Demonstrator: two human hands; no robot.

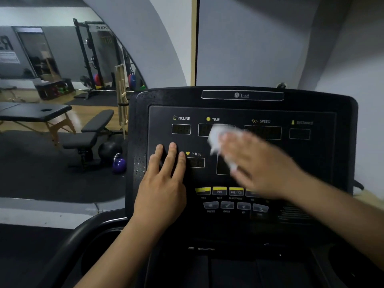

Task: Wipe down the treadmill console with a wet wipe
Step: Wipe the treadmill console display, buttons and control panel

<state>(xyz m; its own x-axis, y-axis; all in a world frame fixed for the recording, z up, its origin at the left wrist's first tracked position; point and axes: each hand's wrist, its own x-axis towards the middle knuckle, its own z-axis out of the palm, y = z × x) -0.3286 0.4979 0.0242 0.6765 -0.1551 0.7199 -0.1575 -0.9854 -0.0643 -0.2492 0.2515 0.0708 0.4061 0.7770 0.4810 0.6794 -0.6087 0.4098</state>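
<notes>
Black treadmill console (342, 154), face tilted toward the wearer, bearing dark display windows labelled INCLINE, TIME, SPEED, DISTANCE, PULSE. Row of yellow buttons (219, 191) low on the panel; grey buttons (227, 205) just beneath.

Left hand (161, 190) lies flat on the panel's left part, fingers (171, 156) spread beside the PULSE label.

Right hand (259, 165), motion-blurred, presses a white wet wipe (216, 138) against the panel's middle, the wipe covering part of the TIME window.

Fine droplets (138, 163) show along the console's left edge.
</notes>
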